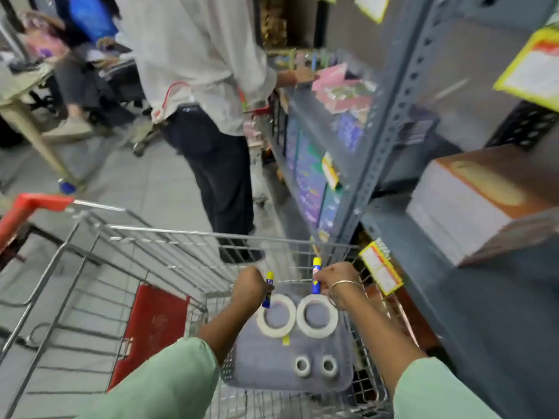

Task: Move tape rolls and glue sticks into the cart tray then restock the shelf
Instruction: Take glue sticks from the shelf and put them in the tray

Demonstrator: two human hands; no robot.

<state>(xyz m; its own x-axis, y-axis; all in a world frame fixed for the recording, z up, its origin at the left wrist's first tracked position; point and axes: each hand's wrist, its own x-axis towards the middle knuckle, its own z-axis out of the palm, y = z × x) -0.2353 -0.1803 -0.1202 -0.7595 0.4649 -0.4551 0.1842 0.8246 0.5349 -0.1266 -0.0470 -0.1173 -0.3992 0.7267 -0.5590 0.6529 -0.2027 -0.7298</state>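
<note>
A grey tray (266, 370) rests in the wire cart (145, 234). Two large white tape rolls (276, 316) (317, 316) lie flat side by side on it, and two small tape rolls (302, 365) (329, 365) lie nearer to me. My left hand (248, 288) is shut on a blue and yellow glue stick (268, 293) just above the left large roll. Gripping a second glue stick (316, 276), my right hand (337, 282) hovers over the tray's far edge, a thin bangle on its wrist.
A grey metal shelf (393, 225) with yellow price tags runs along the right, holding a paper stack (472, 207) and colourful packs. A person in a white shirt (199, 71) stands ahead beside the shelf. The cart's red handle (33, 204) is at left.
</note>
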